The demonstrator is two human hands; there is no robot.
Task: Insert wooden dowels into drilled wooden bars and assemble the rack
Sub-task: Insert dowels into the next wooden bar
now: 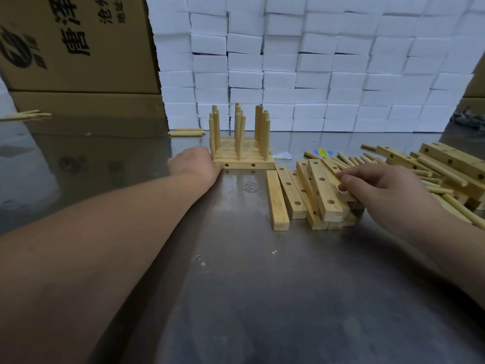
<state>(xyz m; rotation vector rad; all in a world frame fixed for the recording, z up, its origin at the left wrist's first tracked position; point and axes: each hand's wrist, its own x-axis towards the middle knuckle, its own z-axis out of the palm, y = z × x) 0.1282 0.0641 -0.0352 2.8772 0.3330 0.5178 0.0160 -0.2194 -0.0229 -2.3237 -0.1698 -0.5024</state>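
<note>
On the near part of the steel tabletop (249,285) two bare forearms reach away from the viewer. To the right, the right hand (380,187) curls its fingertips round the right edge of a drilled bar (324,193) that lies tilted on top of a small heap of bars (291,198). More bars and loose dowels (443,179) are piled just beyond and to the right of that hand. Farther in, at the middle, the left hand (195,164) rests against the left end of the partly built rack (242,160), whose dowels stand upright. The left hand's fingers are hidden, so its grip cannot be told. Behind stand a wall of white foam blocks (315,74) and, far left, a cardboard box (78,43).
</note>
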